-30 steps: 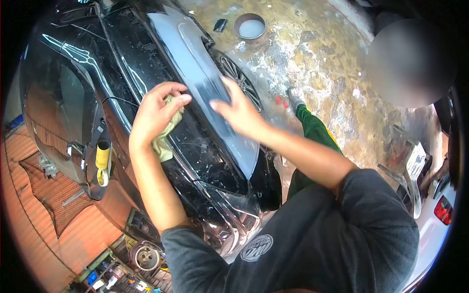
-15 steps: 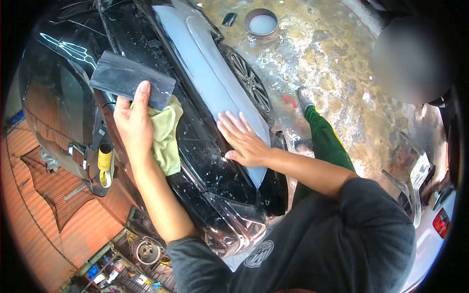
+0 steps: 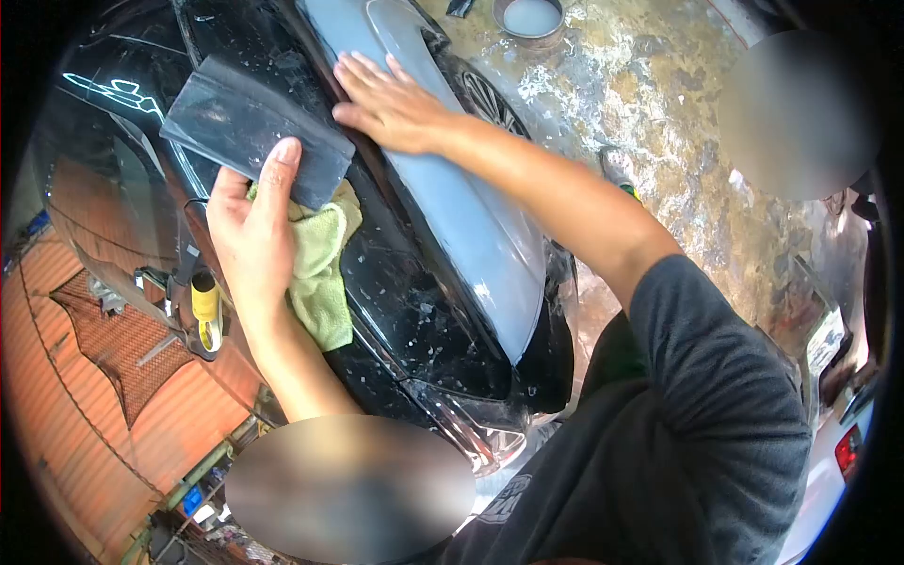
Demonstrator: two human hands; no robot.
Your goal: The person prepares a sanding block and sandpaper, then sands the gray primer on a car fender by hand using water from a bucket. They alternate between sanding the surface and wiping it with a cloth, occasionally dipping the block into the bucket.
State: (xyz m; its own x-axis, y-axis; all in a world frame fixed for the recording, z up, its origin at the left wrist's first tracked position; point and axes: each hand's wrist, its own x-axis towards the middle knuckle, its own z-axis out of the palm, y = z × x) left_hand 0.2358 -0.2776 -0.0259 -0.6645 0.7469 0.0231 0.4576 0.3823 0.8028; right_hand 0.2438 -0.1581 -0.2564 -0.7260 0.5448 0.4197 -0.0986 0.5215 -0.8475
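Observation:
My left hand (image 3: 254,221) grips a dark grey sheet of sandpaper (image 3: 245,122), its thumb pressed on the near edge. A light green cloth (image 3: 325,273) hangs below the sheet against this hand; whether the fingers also hold it is hidden. My right hand (image 3: 391,108) lies flat with fingers stretched out on the upper part of a matt grey panel (image 3: 461,245) of a black car. The thumb reaches over the panel's inner edge. Pale specks and wet-looking spots dot the black bodywork (image 3: 414,311) between the hands.
A round basin of cloudy liquid (image 3: 530,17) stands on the stained floor (image 3: 612,85) beyond the wheel (image 3: 485,99). A yellow roll (image 3: 204,299) rests on the car at left. Another car's red tail light (image 3: 847,455) shows at lower right.
My right hand has slid up along the grey panel, away from my body. My left hand still holds the sandpaper, slightly shifted. The basin sits higher in view.

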